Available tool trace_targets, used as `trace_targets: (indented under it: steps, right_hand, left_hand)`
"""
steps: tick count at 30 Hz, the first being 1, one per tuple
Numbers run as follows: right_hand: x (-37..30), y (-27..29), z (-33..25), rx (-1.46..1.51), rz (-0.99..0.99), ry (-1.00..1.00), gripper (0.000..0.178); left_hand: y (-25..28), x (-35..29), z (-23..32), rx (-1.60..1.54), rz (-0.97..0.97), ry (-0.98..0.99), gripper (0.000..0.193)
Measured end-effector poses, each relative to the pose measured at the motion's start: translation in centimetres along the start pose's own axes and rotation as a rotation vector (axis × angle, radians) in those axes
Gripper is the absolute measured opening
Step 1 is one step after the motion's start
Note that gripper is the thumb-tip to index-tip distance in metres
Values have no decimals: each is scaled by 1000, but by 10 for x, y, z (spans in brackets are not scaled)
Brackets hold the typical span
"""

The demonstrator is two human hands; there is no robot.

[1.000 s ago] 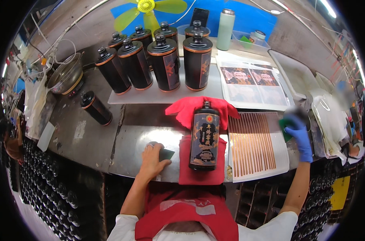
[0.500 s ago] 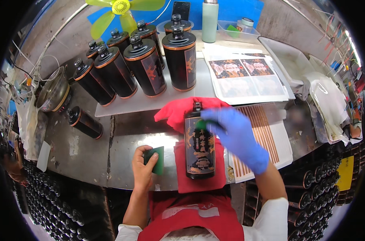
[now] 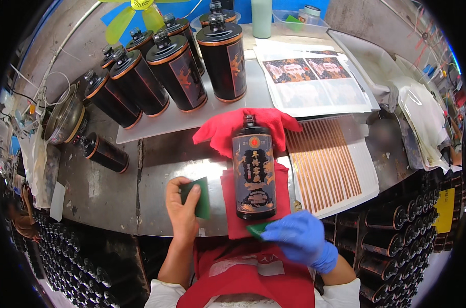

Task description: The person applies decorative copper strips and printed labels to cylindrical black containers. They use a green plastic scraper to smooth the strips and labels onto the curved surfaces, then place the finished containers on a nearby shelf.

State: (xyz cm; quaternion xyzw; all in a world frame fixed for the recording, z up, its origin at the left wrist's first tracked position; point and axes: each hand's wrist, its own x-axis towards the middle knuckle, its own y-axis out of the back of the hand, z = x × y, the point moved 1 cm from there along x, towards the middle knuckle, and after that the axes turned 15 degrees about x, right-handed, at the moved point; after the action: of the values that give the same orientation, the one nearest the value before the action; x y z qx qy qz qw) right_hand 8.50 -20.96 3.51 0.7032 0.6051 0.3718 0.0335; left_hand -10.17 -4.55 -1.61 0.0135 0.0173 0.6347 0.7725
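A black bottle [image 3: 254, 177] with a dark, copper-patterned label lies in front of me, its neck pointing away. Under its body is a folded red cloth [image 3: 229, 205], and a bunched red cloth [image 3: 212, 137] lies around its neck end. My left hand [image 3: 181, 208], bare, grips a flat green scraper [image 3: 202, 199] between thumb and fingers, left of the bottle. Just below the bottle's base, to the right, my right hand [image 3: 297, 238] in a blue glove is closed on another green scraper [image 3: 256, 229], partly hidden by the fingers.
Several black bottles with copper rims [image 3: 220, 64] stand on a pale board at the back left. A smaller black bottle [image 3: 105, 152] lies at left. Printed sheets [image 3: 315, 92] and a sheet of copper strips [image 3: 325, 164] are at right. Racks of bottles [image 3: 382, 241] flank me below the table.
My right hand has swept from the upper part of the label down past the bottle's base, uncovering the label. My left hand keeps its scraper in nearly the same place. The view has shifted slightly.
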Motion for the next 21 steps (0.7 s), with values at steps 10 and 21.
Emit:
trace_targets:
  steps: [10,21]
  right_hand:
    - [93,-5,62,283,554,-383,31]
    - [55,2,74,385,708,-543,28]
  left_hand:
    - [-98,47,46,427,-51,-459,17]
    - [-62,34,20,266,31,-102,15]
